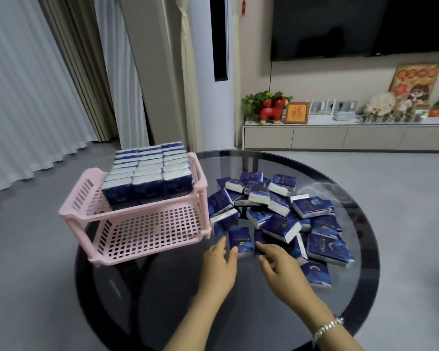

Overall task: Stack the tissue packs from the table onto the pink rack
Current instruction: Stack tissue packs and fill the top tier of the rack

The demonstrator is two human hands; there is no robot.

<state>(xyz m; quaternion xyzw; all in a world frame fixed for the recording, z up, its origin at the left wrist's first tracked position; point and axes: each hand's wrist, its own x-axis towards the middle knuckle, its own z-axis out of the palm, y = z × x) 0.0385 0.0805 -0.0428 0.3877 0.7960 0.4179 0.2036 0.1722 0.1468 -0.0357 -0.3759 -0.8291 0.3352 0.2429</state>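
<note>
Presently: left hand and right hand, fingers loosely spread (nothing held), flank one tissue pack near the table front edge; pinch its sides squarely, then seat it in the pink rack.

This is a home living room. A large dark television hangs on the wall above a long low media cabinet set with a red horse figurine, a potted plant, a framed calligraphy piece and other ornaments. Floor-length curtains cover the left side, and a round dark glass coffee table stands on the grey floor.
</note>
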